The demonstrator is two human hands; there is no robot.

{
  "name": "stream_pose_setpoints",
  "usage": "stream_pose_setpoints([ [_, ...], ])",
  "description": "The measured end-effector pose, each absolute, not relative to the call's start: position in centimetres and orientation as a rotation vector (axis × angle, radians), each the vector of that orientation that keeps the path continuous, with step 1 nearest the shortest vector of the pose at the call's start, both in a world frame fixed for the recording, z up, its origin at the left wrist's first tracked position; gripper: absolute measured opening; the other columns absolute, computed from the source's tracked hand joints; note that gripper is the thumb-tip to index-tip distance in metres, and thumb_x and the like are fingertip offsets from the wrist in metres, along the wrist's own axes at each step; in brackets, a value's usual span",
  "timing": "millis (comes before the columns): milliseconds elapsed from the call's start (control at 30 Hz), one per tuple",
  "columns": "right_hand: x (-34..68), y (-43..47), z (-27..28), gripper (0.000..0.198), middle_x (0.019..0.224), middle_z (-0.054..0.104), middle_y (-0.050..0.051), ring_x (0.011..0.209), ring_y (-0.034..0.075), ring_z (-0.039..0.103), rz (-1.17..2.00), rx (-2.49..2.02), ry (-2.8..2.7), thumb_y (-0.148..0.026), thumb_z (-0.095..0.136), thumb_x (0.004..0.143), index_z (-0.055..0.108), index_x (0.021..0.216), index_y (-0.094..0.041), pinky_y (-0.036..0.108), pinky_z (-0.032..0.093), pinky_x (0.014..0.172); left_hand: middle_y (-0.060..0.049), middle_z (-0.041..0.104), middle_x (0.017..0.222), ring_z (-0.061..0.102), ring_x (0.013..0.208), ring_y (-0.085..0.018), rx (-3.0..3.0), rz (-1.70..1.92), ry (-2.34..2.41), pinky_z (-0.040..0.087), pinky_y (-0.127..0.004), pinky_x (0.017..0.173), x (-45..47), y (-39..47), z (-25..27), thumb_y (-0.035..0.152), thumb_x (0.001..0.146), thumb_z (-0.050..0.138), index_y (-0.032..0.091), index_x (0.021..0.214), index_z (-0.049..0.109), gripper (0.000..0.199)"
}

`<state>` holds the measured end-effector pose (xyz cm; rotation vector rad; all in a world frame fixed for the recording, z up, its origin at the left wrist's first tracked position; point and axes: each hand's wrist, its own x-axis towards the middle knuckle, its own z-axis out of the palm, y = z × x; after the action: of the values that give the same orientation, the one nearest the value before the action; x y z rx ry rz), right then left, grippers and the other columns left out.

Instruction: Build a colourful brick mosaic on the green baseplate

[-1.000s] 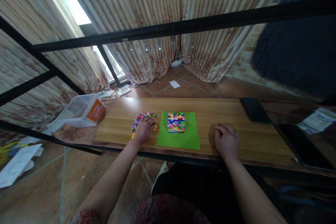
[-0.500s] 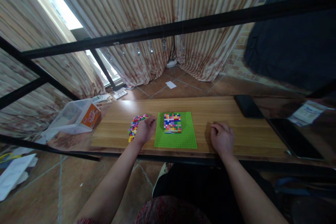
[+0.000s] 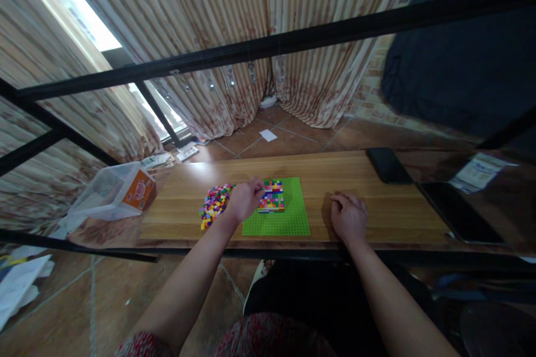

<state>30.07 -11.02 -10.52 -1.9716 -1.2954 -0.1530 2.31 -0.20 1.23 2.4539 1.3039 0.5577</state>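
Note:
A green baseplate (image 3: 295,217) lies on the wooden table, bearing a square block of multicoloured building bricks (image 3: 274,201). Over the left side of that block reaches my left hand (image 3: 246,198), its fingers pinched together; whatever is between the fingertips is too small to make out. Left of the plate, partly behind my left wrist, is a heap of loose small bricks (image 3: 213,203) in many colours. My right hand (image 3: 349,216) rests on the table to the right of the plate, fingers curled in, and I cannot make out anything in it.
At the table's left end stands a clear plastic box (image 3: 104,195) with an orange label. A black phone (image 3: 388,165) lies at the back right, and a dark tablet (image 3: 460,215) lies farther right. A black metal bar (image 3: 268,46) crosses beyond the table.
My left hand has moved right, from between the heap and the plate to over the brick block. My right hand has stayed in place on the table. The view has shifted slightly.

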Motion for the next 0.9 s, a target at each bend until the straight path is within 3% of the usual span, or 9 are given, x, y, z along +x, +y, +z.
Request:
stream_pose_setpoints([
  [367, 30.1, -10.9, -10.5, 0.027, 0.103, 0.070, 0.012, 0.095, 0.026, 0.055, -0.125, -1.992, -1.289, -0.025, 0.048, 0.087, 0.074, 0.093, -0.019, 0.041, 0.041, 0.087, -0.006, 0.076, 0.094, 0.069, 0.087, -0.020, 2.661, 0.391, 1.294, 0.052, -0.030, 0.085, 3.7, 0.2, 1.0, 0.016, 0.093, 0.049, 0.021, 0.094, 0.076, 0.028],
  [900, 30.1, -11.0, -10.4, 0.027, 0.102, 0.069, 0.013, 0.095, 0.026, 0.055, -0.117, -1.987, -1.294, -0.024, 0.048, 0.087, 0.074, 0.093, -0.018, 0.042, 0.041, 0.087, -0.006, 0.076, 0.098, 0.070, 0.090, -0.021, 2.536, 0.478, 1.423, 0.053, -0.030, 0.084, 4.3, -0.3, 0.6, 0.018, 0.090, 0.059, 0.022, 0.098, 0.075, 0.018],
])
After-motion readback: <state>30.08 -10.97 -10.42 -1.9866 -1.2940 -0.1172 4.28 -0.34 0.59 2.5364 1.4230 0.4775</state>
